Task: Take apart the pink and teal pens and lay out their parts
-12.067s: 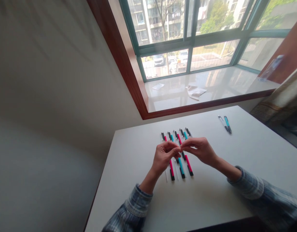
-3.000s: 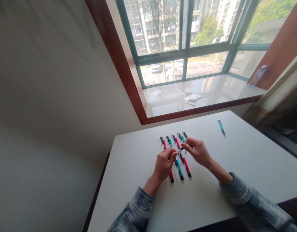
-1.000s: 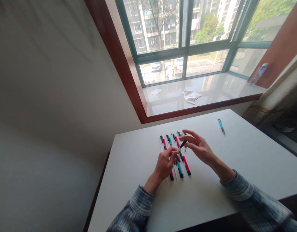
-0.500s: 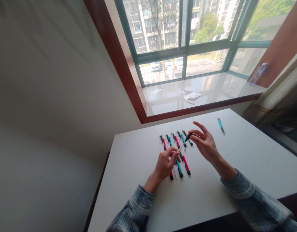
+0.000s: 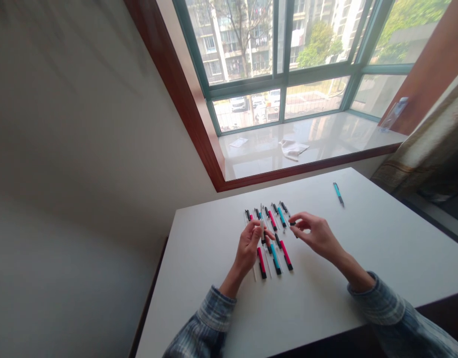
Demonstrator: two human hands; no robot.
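Observation:
My left hand is shut around a thin clear pen barrel that stands nearly upright above its fingers. My right hand pinches a small black pen part between thumb and fingertips, though the fingers hide most of it. Both hands hover over two rows of disassembled pens on the white table. Among them lie a pink pen body, a teal pen body and another pink one. My left hand hides the middle of the rows.
A whole teal pen lies farther right on the table. Behind the table runs a red-brown window frame. On the glossy sill are a white cloth and a paper slip. A curtain hangs at right.
The clear barrel has swung from slanting toward my right hand to nearly upright. My right hand has closed from spread fingers into a pinch and moved slightly left.

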